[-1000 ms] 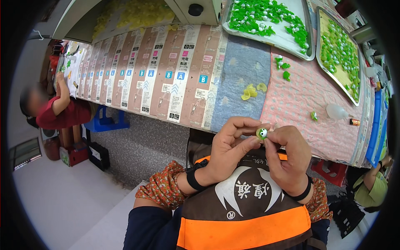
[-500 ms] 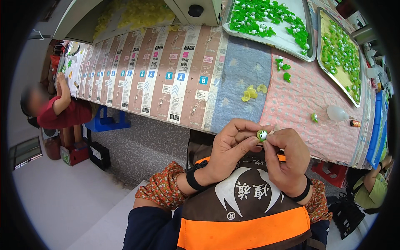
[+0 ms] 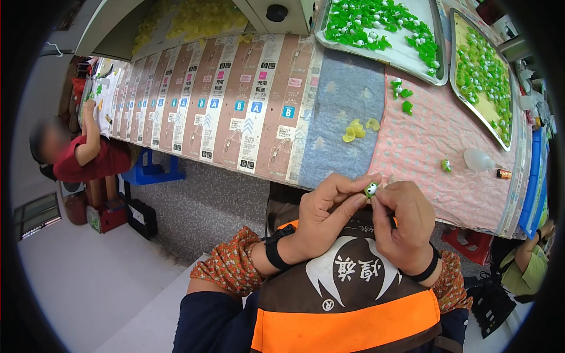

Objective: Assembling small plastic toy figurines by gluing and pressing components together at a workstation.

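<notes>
A small green-and-white figure (image 3: pixel 371 189) with dark eye dots is pinched between my two hands, just off the table's front edge. My left hand (image 3: pixel 329 215) grips it from the left with thumb and fingers. From the other side, the thumb and fingertips of my right hand (image 3: pixel 405 220) press on it. Ahead on the blue cloth lie several yellow translucent pieces (image 3: pixel 354 130). Green pieces with white balls (image 3: pixel 401 90) rest on the pink cloth, and a similar finished-looking figure (image 3: pixel 446 165) lies farther right.
A tray (image 3: pixel 382 58) of green-and-white pieces stands at the back, beside a second tray (image 3: pixel 478 120) of green and yellow ones. A translucent bulb-shaped bottle (image 3: pixel 478 159) and a small cylinder (image 3: pixel 503 174) lie at right. Other people sit at far left (image 3: pixel 97 156) and far right (image 3: pixel 524 267).
The small figure has turned and tilted slightly between my fingertips. Both hands remain closed on it in nearly the same place.
</notes>
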The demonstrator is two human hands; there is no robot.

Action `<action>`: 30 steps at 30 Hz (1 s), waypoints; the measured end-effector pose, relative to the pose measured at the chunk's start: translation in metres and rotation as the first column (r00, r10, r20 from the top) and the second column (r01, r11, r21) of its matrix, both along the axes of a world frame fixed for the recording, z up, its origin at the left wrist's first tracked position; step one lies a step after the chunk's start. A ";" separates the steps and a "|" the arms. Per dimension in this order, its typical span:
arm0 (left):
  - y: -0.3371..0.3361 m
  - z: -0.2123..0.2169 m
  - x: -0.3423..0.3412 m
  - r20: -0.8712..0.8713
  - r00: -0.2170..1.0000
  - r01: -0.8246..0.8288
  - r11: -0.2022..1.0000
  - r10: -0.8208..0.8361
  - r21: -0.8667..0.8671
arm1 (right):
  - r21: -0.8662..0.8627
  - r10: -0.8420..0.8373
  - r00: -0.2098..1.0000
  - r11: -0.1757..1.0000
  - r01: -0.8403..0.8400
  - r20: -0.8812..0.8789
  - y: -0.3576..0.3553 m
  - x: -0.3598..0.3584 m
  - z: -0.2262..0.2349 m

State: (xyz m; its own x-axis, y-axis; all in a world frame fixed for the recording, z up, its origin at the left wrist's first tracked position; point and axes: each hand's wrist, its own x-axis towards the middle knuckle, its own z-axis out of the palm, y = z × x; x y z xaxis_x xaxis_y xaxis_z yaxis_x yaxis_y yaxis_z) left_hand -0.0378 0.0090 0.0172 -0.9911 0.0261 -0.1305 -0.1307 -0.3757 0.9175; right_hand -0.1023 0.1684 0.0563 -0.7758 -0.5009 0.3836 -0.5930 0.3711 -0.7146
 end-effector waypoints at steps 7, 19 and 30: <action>-0.008 0.005 -0.010 0.235 0.968 0.031 0.972 -0.088 0.234 | -0.100 0.003 0.999 0.995 0.000 0.037 0.000 -0.002 -0.006; -0.008 -0.003 -0.009 0.223 0.972 0.014 0.961 -0.079 0.278 | -0.095 0.000 0.996 0.995 0.008 0.091 0.000 -0.002 -0.002; -0.010 -0.005 -0.012 0.165 0.978 0.069 0.948 -0.126 0.312 | -0.064 0.025 0.997 0.998 -0.020 0.069 0.001 0.001 0.001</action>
State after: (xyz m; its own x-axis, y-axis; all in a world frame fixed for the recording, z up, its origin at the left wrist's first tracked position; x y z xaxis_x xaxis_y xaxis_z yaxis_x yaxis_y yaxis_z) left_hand -0.0497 -0.0005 0.0121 -0.9421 0.1876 -0.2779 -0.3336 -0.6088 0.7198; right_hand -0.1010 0.1699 0.0577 -0.7906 -0.4951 0.3603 -0.5484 0.3109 -0.7762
